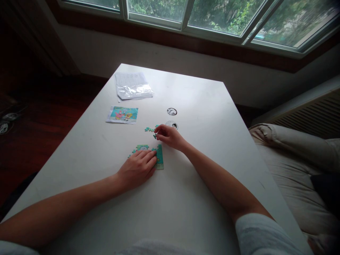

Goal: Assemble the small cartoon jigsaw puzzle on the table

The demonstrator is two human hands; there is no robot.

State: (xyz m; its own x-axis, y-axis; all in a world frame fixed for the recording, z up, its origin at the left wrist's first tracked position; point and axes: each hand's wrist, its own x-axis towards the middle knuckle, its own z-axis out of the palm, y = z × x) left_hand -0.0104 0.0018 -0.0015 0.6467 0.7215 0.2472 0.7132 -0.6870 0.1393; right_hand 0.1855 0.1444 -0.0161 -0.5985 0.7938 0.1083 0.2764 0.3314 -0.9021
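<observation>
A partly joined jigsaw puzzle (pixel 159 157), mostly green with a gap along its upper edge, lies on the white table. My left hand (pixel 139 163) rests flat over it, fingers stretched out, hiding most of its middle and lower left. Just beyond the puzzle, my right hand (pixel 170 136) pinches a small green puzzle piece (pixel 155 136) between thumb and fingers. Several loose puzzle pieces (pixel 149 129) lie beside those fingertips. A picture sheet (pixel 124 115) with colourful cartoon figures sits farther back to the left.
Papers with a clear plastic bag (pixel 134 86) lie at the table's far left. Two round openings (pixel 172 111) show in the tabletop (pixel 196 99) beyond my right hand. A padded beige seat (pixel 281 170) stands along the right side, and a window (pixel 212 16) spans the wall ahead.
</observation>
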